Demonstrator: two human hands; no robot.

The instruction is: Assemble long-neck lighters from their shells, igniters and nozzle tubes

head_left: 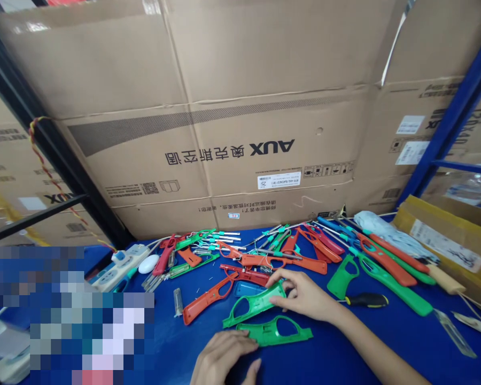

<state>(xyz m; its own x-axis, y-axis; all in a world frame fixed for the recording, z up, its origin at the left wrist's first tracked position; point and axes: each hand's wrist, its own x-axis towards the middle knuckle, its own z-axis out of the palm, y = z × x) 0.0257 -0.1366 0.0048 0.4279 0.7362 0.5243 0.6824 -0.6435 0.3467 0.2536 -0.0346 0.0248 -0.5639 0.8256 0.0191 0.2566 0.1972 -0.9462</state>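
My right hand (299,291) pinches the right end of a green lighter casing half (256,305), its hollow inside facing up. Just below lies a second green casing half (278,332), with a finger loop at its right. The fingers of my left hand (226,357) rest on its left end; the thumb stands apart, not touching it. Left of the pieces lies an orange casing half (210,297). Behind them are a red casing (244,274) and a blue piece (248,290), partly hidden. A clear narrow fuel tank (178,302) lies farther left.
More lighter parts with metal tubes (228,239) heap along the back. At right lie a green lighter (396,286), a screwdriver (369,300) and a yellow-taped box (444,240). A power strip (120,267) sits at left. Cardboard (240,123) stands behind the blue tabletop (168,347).
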